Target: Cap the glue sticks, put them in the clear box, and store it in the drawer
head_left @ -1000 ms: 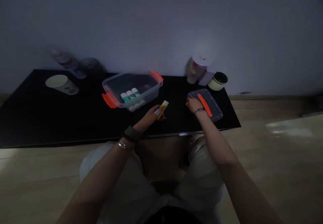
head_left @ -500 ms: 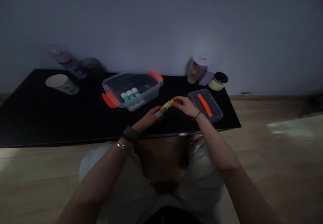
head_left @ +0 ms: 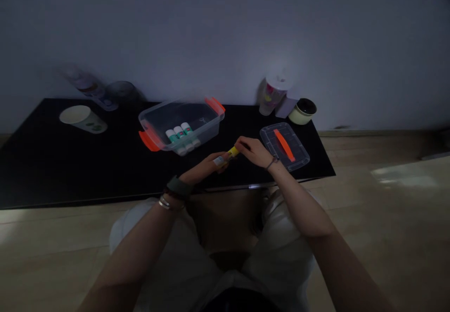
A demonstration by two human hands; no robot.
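1. Our left hand point(head_left: 206, 166) is closed around the yellow glue stick point(head_left: 227, 156), with its fingers wrapped about the end with the white label. The grip looks firm enough to hold the stick steady in the air.
2. Our right hand point(head_left: 253, 152) is near the stick's yellow end, with its fingers partly curled and reaching toward it. In this dim view, we cannot tell whether they are gripping the stick or only just beside it.
3. The stick is above the black table point(head_left: 70, 171), near its front edge and just below and right of the clear plastic box point(head_left: 211, 120). Its long axis runs almost level across the frame, rising slightly to the right, with the yellow end pointing toward our right hand.
4. The box sits at the upper middle of the table with its orange clips at both ends. A row of glue sticks point(head_left: 178, 132) with green bands is grouped against its near wall, as if kept together there.
5. The clear lid point(head_left: 269, 149) lies flat to the right, apart from the box, with its orange handle point(head_left: 284, 144) on top.
6. Along the wall, a paper cup point(head_left: 82, 119) stands at upper left, and a small round pot point(head_left: 304, 111) stands at upper right.
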